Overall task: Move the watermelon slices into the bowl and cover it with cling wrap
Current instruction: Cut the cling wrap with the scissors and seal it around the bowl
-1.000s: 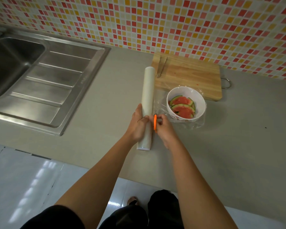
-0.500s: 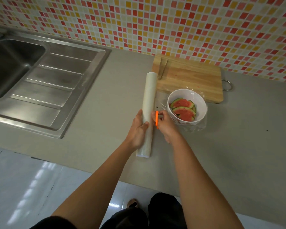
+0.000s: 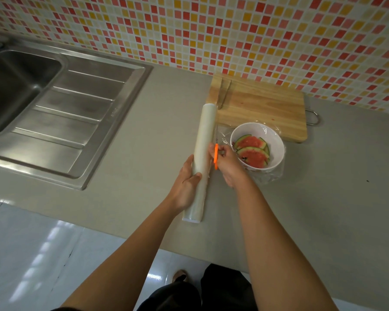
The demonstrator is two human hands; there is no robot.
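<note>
Left hand [image 3: 189, 182] curls its fingers round the one long, smooth white cling wrap roll [image 3: 203, 140], lying just left of the bowl [image 3: 277, 142]. Right hand [image 3: 228, 163], between roll and bowl, pinches a slim orange tool [image 3: 215, 157]. The round, glossy white bowl holds the watermelon slices [image 3: 253, 153]: two wet red faces, green rinds. Crinkled clear film [image 3: 270, 176] gathers at its base. Behind the bowl sits one rectangular wooden board [image 3: 263, 108] carrying metal tongs [image 3: 224, 95]. Far left of the bowl is a ribbed steel sink [image 3: 76, 113], its stamp too small to read.

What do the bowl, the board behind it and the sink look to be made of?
Bowl: smooth glossy white, ceramic or melamine; the look does not settle which.
Cutting board: pale wood, matte, with grain lines and joined strips showing.
Sink: brushed stainless steel, judging by its grey sheen and soft reflections.
</note>
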